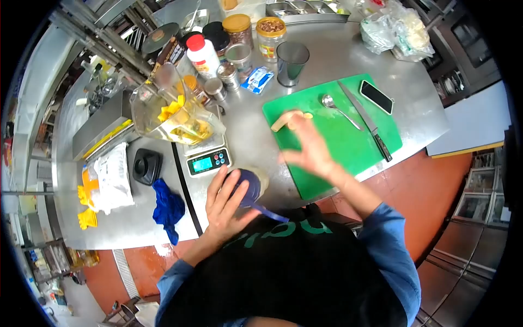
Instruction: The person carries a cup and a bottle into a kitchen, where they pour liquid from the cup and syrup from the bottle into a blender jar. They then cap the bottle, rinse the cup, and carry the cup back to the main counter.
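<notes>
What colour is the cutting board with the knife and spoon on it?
Plain green. The flat plastic cutting board shows best in the head view.

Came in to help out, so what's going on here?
A person stands at a steel counter. The left hand holds a purple scoop beside the scale, which carries a blender jug of yellow fruit. The right hand, open and blurred, is over the green cutting board near a pale food piece, knife and spoon.

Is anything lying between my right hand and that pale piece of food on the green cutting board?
Nothing visible. The right hand is over the green cutting board just short of the pale piece, with only bare board between them. The spoon and knife lie off to the side.
</notes>
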Demonstrator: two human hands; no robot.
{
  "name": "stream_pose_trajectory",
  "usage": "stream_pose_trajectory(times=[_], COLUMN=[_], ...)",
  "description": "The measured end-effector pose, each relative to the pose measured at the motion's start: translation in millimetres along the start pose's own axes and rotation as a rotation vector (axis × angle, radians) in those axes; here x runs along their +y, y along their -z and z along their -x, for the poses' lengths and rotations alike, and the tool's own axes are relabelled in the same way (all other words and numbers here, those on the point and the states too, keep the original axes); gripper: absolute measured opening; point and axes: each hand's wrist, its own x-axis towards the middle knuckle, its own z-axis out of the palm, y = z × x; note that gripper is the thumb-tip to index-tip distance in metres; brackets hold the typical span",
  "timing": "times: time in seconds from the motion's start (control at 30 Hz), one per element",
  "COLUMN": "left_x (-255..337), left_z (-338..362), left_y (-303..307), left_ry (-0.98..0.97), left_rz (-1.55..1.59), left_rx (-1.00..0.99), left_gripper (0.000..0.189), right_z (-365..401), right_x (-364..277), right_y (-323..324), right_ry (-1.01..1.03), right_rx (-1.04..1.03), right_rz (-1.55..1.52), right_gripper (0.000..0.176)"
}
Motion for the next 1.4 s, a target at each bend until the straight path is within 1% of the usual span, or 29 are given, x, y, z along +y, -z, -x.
stream_pose_trajectory(times=[0.03, 0.07, 0.1, 0.13, 0.17, 0.2, 0.23, 0.27, 0.3, 0.33, 0.37, 0.4, 0.43, 0.5, 0.57, 0.63, 0.7, 0.77, 0.83, 0.93, 0.97, 1.03, 1.07, 1.17, 1.2, 1.23, 1.3, 1.37, 1.4], left_x=[-0.9, -5.2, -9.1, -8.8, -8.6, -18.6, -12.5, -11.8, -14.2, -17.2, -15.6, 1.6, 9.6, 20.2, 29.7, 50.8, 78.6, 114.2, 154.1, 220.7, 243.7, 284.5, 305.2, 352.8, 366.7, 379.3, 389.0, 425.3, 494.5], left_z=[7.8, 16.4, 25.5, 31.4, 36.9, 48.4, 39.8, 43.4, 53.2, 61.7, 62.6, 33.5, 18.3, 2.2, -12.3, -32.5, -61.9, -95.5, -133.3, -187.4, -202.0, -223.1, -232.1, -251.8, -255.9, -260.4, -258.1, -271.9, -313.9], left_y=[-0.9, -1.9, -2.8, -0.9, -0.3, -12.0, -12.6, -22.2, -37.1, -53.7, -66.4, -65.4, -69.6, -75.9, -82.6, -95.7, -123.6, -163.9, -211.5, -290.6, -318.0, -371.7, -397.7, -479.2, -510.3, -544.9, -627.2, -704.1, -711.5], left_ry=[0.018, 0.008, 0.054, 0.278, 0.501, 0.536, 0.612, 0.591, 0.626, 0.660, 0.702, 0.670, 0.687, 0.737, 0.808, 0.837, 0.827, 0.788, 0.737, 0.663, 0.642, 0.609, 0.593, 0.582, 0.574, 0.562, 0.370, 0.229, 0.018], left_rz=[0.023, 0.035, 0.073, 0.143, 0.210, 0.303, 0.280, 0.282, 0.432, 0.583, 0.734, 0.532, 0.477, 0.490, 0.558, 0.591, 0.608, 0.623, 0.653, 0.744, 0.777, 0.833, 0.850, 0.862, 0.855, 0.854, 0.853, 0.673, 0.766], left_rx=[0.026, 0.054, 0.059, -0.011, -0.084, -0.087, -0.162, -0.166, -0.107, -0.054, -0.012, 0.048, 0.057, 0.040, -0.021, -0.070, -0.086, -0.084, -0.111, -0.231, -0.291, -0.430, -0.499, -0.679, -0.760, -0.828, -0.952, -1.182, -0.970], left_gripper=[0.082, 0.111, 0.132, 0.136, 0.140, 0.140, 0.138, 0.138, 0.133, 0.128, 0.123, 0.097, 0.095, 0.093, 0.090, 0.087, 0.085, 0.082, 0.079, 0.075, 0.074, 0.071, 0.070, 0.067, 0.059, 0.052, 0.041, 0.043, 0.051], right_z=[-11.8, -44.3, -67.3, -91.8, -117.1, -138.3, -152.3, -160.7, -173.0, -174.6, -179.0, -180.8, -177.9, -158.0, -122.0, -66.5, 14.6, 116.2, 218.1, 344.5, 379.5, 428.8, 449.3, 493.9, 509.6, 522.8, 549.5, 575.5, 590.3], right_x=[41.6, 36.9, 46.5, 58.6, 87.0, 126.6, 153.2, 164.1, 170.3, 143.7, 152.0, 148.2, 138.7, 121.6, 106.1, 109.8, 98.5, 102.2, 119.9, 101.0, 104.0, 120.4, 119.4, 155.6, 176.7, 195.2, 224.6, 255.9, 268.9], right_y=[4.6, 24.2, 27.0, 32.4, 31.3, 20.0, 10.5, 3.3, -0.1, 1.8, -0.6, 2.4, 8.8, 28.2, 68.4, 127.6, 203.2, 273.3, 323.1, 380.4, 387.0, 383.5, 391.5, 397.7, 397.1, 400.1, 411.8, 439.5, 460.6], right_ry=[-0.081, -0.382, -0.382, -0.372, -0.372, -0.401, -0.428, -0.461, -0.492, -0.479, -0.452, -0.423, -0.401, -0.346, -0.317, -0.186, -0.164, -0.066, 0.038, -0.056, -0.083, -0.236, -0.340, -0.400, -0.341, -0.313, -0.305, -0.322, -0.328], right_rx=[0.198, 0.300, 0.414, 0.528, 0.544, 0.571, 0.600, 0.592, 0.587, 0.580, 0.533, 0.483, 0.434, 0.449, 0.572, 0.651, 0.648, 0.699, 0.876, 1.104, 1.179, 1.421, 1.391, 1.425, 1.423, 1.422, 1.452, 1.488, 1.514], right_rz=[0.100, 0.004, 0.125, 0.253, 0.269, 0.364, 0.457, 0.412, 0.364, 0.313, 0.217, 0.211, 0.208, 0.178, 0.017, -0.139, -0.369, -0.311, -0.306, -0.311, -0.324, -0.467, -0.566, -0.870, -1.016, -1.146, -1.325, -1.425, -1.443], right_gripper=[0.094, 0.094, 0.102, 0.110, 0.110, 0.119, 0.128, 0.132, 0.136, 0.133, 0.126, 0.121, 0.117, 0.110, 0.108, 0.110, 0.113, 0.118, 0.123, 0.130, 0.134, 0.138, 0.139, 0.130, 0.117, 0.116, 0.115, 0.113, 0.112])
